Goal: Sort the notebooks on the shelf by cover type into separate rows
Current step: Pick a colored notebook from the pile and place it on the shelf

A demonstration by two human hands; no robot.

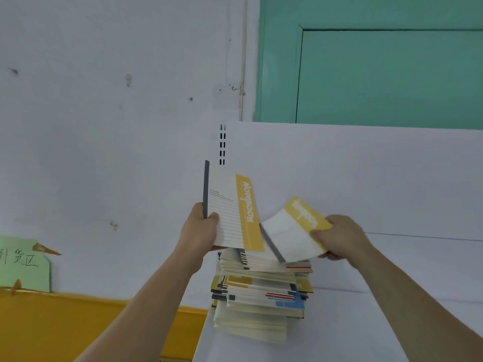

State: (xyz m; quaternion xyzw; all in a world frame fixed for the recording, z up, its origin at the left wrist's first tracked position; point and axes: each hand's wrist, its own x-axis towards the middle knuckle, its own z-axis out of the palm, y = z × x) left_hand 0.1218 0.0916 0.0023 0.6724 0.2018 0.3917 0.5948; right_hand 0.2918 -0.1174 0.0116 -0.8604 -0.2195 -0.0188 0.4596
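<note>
A tall, uneven stack of notebooks (258, 296) stands on the white shelf (366, 322); its covers mix yellow, red and blue bands. My left hand (201, 226) grips a yellow-and-white notebook (232, 212) by its grey spine edge and holds it upright above the stack. To the right, my right hand (339, 237) pinches a second yellow-and-white notebook (292, 231) at its yellow edge, tilted, with its grey spine resting near the stack's top.
The shelf's white back panel (366, 178) rises behind the stack, with a slotted upright (222, 145) at its left end. Beyond are a white wall, a teal door (392, 74), a green paper sign (23, 265) and a yellow wall band (78, 327) at lower left.
</note>
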